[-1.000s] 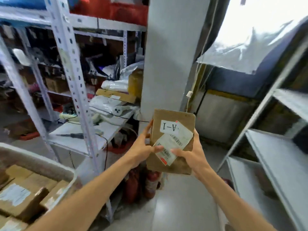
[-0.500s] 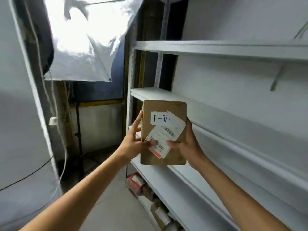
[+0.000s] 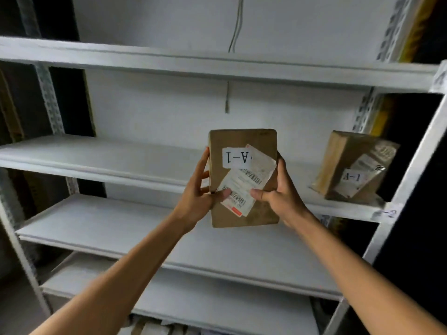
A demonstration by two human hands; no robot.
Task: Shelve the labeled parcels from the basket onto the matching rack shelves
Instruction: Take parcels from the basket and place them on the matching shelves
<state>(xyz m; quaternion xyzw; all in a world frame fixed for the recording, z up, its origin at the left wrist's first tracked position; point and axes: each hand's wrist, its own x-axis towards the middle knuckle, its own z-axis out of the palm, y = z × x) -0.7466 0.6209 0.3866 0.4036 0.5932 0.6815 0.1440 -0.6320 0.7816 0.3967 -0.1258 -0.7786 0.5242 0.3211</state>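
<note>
Both hands' grip clamped on parcel [image 3: 243, 177], left hand [image 3: 198, 199], right hand [image 3: 278, 197], rack [image 3: 96, 160] behind

head cam | faces white rack [image 3: 169, 163] head-on | close, arm's reach | single view, no overlap

brown parcel [image 3: 243, 177], white label [image 3: 236, 157], white rack [image 3: 145, 160]

The white metal shelving rack [image 3: 169, 163], seen obliquely half a second ago, is now faced squarely. A second brown cardboard parcel labelled A-1 [image 3: 353, 165], unseen before, has been brought into view at the right end of its middle shelf.
</note>
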